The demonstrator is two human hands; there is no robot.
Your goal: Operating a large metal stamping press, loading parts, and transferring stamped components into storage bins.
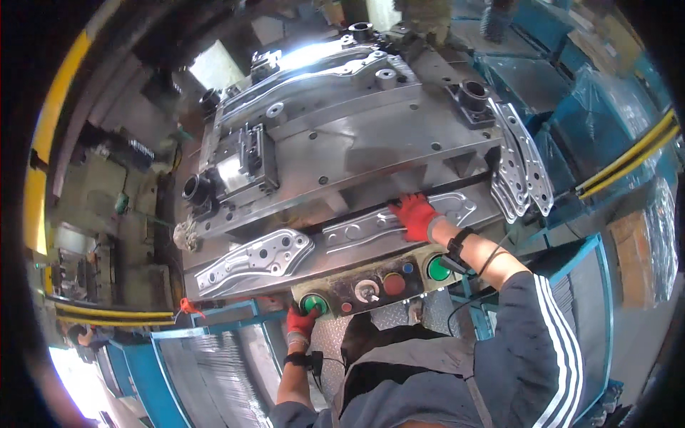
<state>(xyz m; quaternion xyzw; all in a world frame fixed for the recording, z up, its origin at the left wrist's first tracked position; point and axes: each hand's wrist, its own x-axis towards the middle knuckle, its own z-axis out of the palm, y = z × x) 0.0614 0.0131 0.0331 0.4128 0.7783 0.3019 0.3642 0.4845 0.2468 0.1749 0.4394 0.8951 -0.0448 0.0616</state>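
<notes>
My right hand, in a red glove, lies flat on a long stamped metal plate that rests on the front ledge of the press die. A second, similar perforated plate lies to its left on the same ledge. My left hand, also red-gloved, presses its fingertips against the left green button of the control panel below the ledge. Another green button sits at the panel's right end, with a red and a blue button between.
A stack of finished plates leans at the die's right side. Blue metal bins with sheet blanks stand at lower left and at right. Yellow guard rails run on both sides. Another person's hand shows at far left.
</notes>
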